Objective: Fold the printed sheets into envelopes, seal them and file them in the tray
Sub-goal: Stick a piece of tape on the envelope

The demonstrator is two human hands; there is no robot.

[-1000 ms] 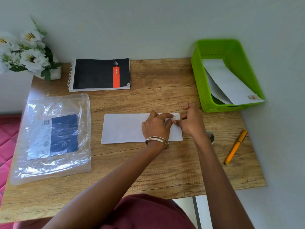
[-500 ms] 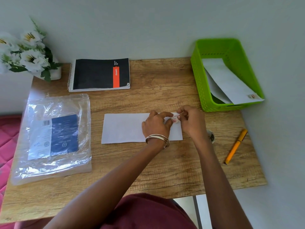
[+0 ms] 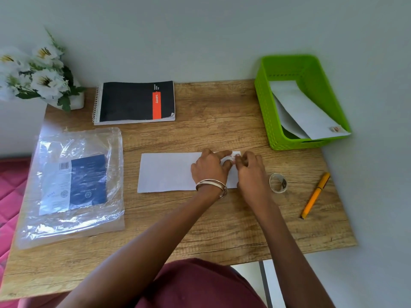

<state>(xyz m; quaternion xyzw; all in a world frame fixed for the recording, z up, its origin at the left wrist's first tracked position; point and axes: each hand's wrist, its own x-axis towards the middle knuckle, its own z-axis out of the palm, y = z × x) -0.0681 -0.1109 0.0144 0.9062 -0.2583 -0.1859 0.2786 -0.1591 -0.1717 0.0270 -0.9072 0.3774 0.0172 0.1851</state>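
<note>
A white envelope [image 3: 169,172] lies flat in the middle of the wooden table [image 3: 211,223]. My left hand [image 3: 210,168], with bangles at the wrist, presses on the envelope's right part, its forefinger stretched along the top edge. My right hand [image 3: 250,172] is at the envelope's right end, fingertips on a small reddish sticker [image 3: 233,156] at the top right corner. The green tray [image 3: 264,107] stands at the far right and holds two white envelopes [image 3: 304,112], the upper one bearing a similar sticker.
A tape roll [image 3: 278,182] and an orange pen [image 3: 315,195] lie right of my hands. A black spiral notebook [image 3: 133,101] sits at the back, white flowers [image 3: 37,74] in the far left corner. A clear plastic bag [image 3: 73,183] with a blue label covers the left side.
My right hand has shifted slightly toward me, so the sticker now shows on the envelope's corner and the tape roll is uncovered. The envelope has not moved.
</note>
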